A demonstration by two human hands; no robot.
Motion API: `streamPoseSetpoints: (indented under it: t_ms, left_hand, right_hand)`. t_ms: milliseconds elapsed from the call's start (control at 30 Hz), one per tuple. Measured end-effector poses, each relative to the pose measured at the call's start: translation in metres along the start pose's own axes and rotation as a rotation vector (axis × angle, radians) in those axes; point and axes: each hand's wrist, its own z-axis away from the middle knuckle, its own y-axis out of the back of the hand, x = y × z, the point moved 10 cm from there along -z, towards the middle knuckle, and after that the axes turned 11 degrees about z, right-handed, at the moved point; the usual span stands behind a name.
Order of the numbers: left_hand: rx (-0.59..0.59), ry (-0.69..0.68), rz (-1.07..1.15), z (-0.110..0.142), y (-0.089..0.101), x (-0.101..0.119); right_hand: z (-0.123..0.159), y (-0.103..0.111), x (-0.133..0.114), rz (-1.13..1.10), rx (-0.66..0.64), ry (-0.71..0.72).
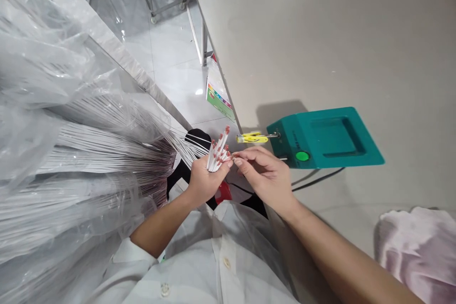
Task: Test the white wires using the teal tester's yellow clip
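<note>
My left hand is closed round a bundle of white wires whose reddish-brown ends point up and away from me. Beside it, my right hand pinches a thin reddish wire end at the right edge of the bundle between thumb and forefinger. Behind the left hand, the wires run off to the left. Just beyond my right hand lies a teal device with a green button. A yellow clip sits on a metal rod sticking out of the device's left side, over the table edge.
The grey table fills the right side, with a pinkish cloth at its near right. Many white wires under clear plastic sheeting lie to my left. A wheeled metal frame stands on the shiny floor.
</note>
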Motion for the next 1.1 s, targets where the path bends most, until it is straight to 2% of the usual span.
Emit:
streamPoseSetpoints:
  t_ms: [133,267,367,467,567,667,767,833,900,1000,1100]
  left_hand:
    - [-0.001,-0.004,-0.011,0.002,-0.001,0.001]
    - [0.005,0.040,0.056,0.002,-0.001,-0.001]
    - [-0.011,0.076,0.090,0.002,-0.004,-0.005]
    - [-0.017,0.069,0.083,0.003,-0.002,-0.007]
    - [-0.042,0.059,0.046,0.002,0.000,-0.009]
    - [-0.092,0.038,0.004,0.001,0.001,-0.006]
    - [-0.176,-0.007,-0.050,0.000,-0.002,0.003]
    - [-0.255,-0.038,-0.080,0.000,-0.005,0.010]
    - [-0.342,-0.030,-0.084,0.001,-0.009,0.013]
    - [-0.408,0.065,-0.007,0.001,-0.008,0.005]
    - [-0.385,0.169,0.175,0.000,-0.006,-0.007]
  right_hand:
    - [0.000,-0.002,-0.002,0.049,-0.001,-0.004]
    - [-0.002,-0.007,0.004,-0.044,-0.036,-0.073]
    - [-0.003,-0.008,0.003,-0.089,-0.040,-0.061]
    - [-0.003,-0.006,0.001,-0.053,-0.041,-0.032]
    - [-0.004,-0.006,0.008,-0.045,-0.062,-0.084]
    - [-0.004,-0.002,0.013,-0.077,-0.066,-0.122]
    - [-0.006,-0.002,-0.003,-0.067,-0.116,-0.006]
    - [-0.006,-0.005,-0.014,-0.047,-0.188,0.081]
    - [-0.006,-0.011,-0.020,-0.081,-0.268,0.109]
    - [-0.003,-0.021,-0.016,-0.250,-0.357,0.039]
    - [0.002,-0.030,-0.003,-0.469,-0.346,-0.113]
